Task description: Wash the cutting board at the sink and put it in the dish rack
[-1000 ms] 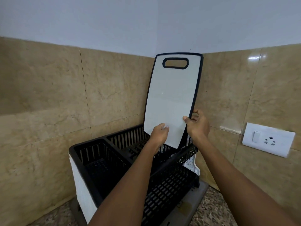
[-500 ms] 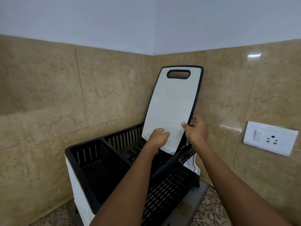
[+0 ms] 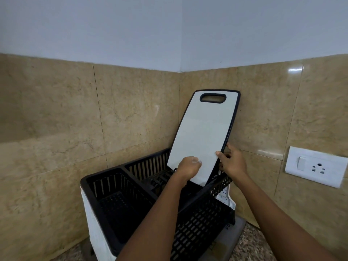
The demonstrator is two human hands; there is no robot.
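Note:
A white cutting board point(image 3: 203, 132) with a black rim and a handle slot at its top stands almost upright, tilted back toward the tiled corner. Its lower edge dips into the right compartment of the black slatted dish rack point(image 3: 105, 196). My left hand point(image 3: 188, 167) grips the board's lower front face near the bottom edge. My right hand point(image 3: 232, 162) holds the board's lower right rim, thumb on the front and fingers behind. The board's bottom corner is hidden by my left hand and the rack wall.
The rack sits on a grey drip tray point(image 3: 235, 234) on a speckled stone counter point(image 3: 250, 245), in a corner of beige marble tiles. A white switch-and-socket plate point(image 3: 314, 166) is on the right wall. The rack's left compartment holds nothing.
Both hands have lowered the cutting board; its top has dropped down the wall and its bottom edge has sunk deeper into the rack's right compartment.

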